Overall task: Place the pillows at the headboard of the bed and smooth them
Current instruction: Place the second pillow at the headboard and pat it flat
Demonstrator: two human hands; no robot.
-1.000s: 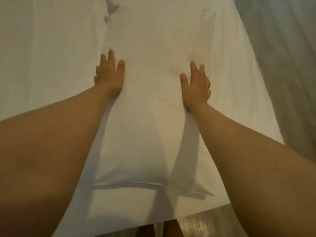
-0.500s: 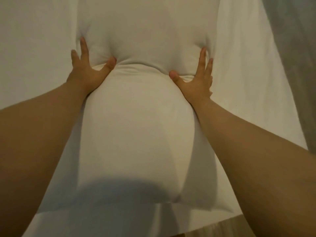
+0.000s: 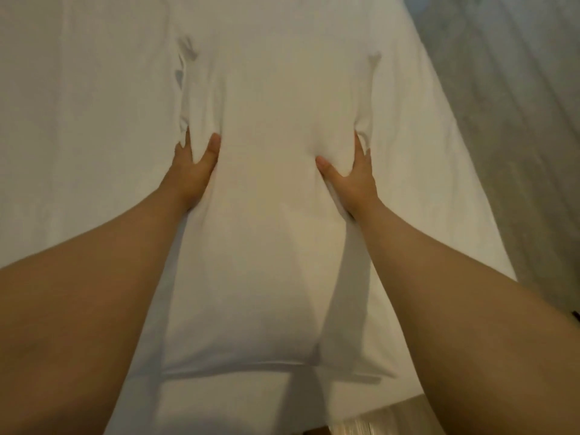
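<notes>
A white pillow [image 3: 270, 215] lies lengthwise on the white bed sheet [image 3: 78, 120], its near end by the bed's near edge. My left hand [image 3: 191, 171] holds the pillow's left side about halfway along, thumb on top and fingers tucked down along the edge. On the opposite side my right hand [image 3: 351, 180] holds it the same way. The filling bulges between each thumb and its fingers, and the cover creases beyond both hands. No headboard and no second pillow is in view.
The bed's right edge runs diagonally from the top middle to the lower right, with a grey streaked surface [image 3: 518, 120] beyond it. A strip of pale floor [image 3: 376, 422] shows below the bed's near edge.
My hands went from lying flat against the pillow's sides to gripping and bunching it. Now the pillow lies flatter and longer, with my hands still clamped on its sides.
</notes>
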